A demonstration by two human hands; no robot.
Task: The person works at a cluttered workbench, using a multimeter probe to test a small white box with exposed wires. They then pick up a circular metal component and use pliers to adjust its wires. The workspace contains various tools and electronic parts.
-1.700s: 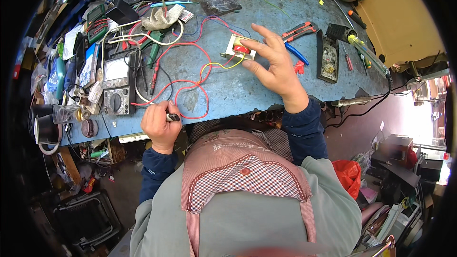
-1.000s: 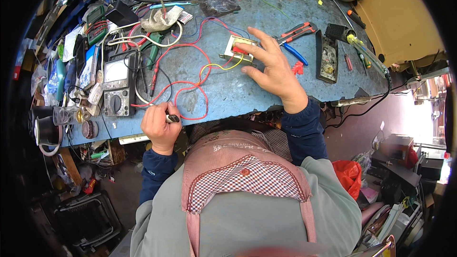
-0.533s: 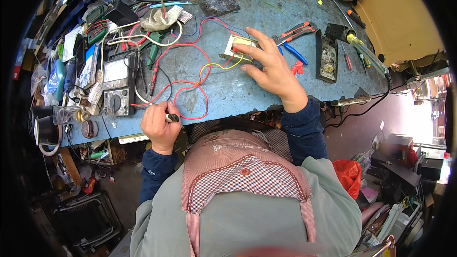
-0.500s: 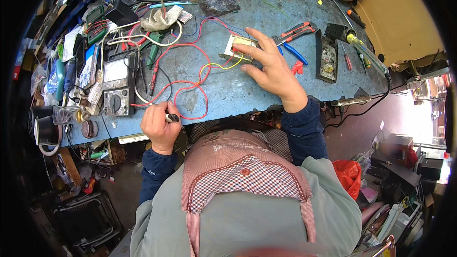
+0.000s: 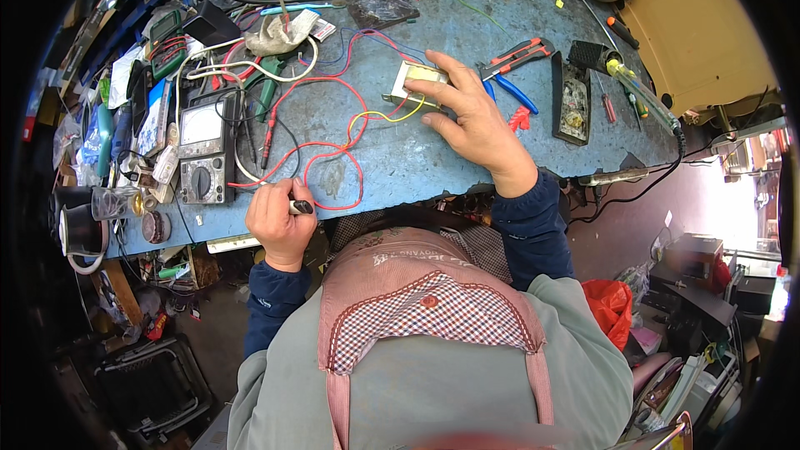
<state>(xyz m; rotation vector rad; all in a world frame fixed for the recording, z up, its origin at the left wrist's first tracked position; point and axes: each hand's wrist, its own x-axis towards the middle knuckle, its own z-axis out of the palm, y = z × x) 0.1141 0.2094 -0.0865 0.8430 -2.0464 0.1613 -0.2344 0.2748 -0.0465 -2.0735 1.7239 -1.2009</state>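
Note:
My left hand (image 5: 282, 221) is closed at the bench's front edge, wrapped round a marker pen (image 5: 300, 207) whose dark end pokes out by the thumb. My right hand (image 5: 479, 117) is spread over a small transformer (image 5: 400, 83) with a pale yellow winding and a metal frame. Its index finger rests on the winding; the thumb sits apart, near the wires. Red and yellow wires (image 5: 387, 115) run left from the transformer. An analog multimeter (image 5: 205, 146) lies at the left, and its red probe (image 5: 268, 140) rests between it and the looped red wire (image 5: 363, 168).
Red-and-blue pliers (image 5: 518, 58) lie right of the transformer, beside a dark parts tray (image 5: 572, 107) and a soldering iron (image 5: 637, 87). A green-cased meter (image 5: 167, 46), cables and tools crowd the left. A dark cup (image 5: 82, 229) stands at the left corner.
The right index finger has shifted slightly on the transformer, which appears turned a little. My left hand has stayed in place with the marker pen.

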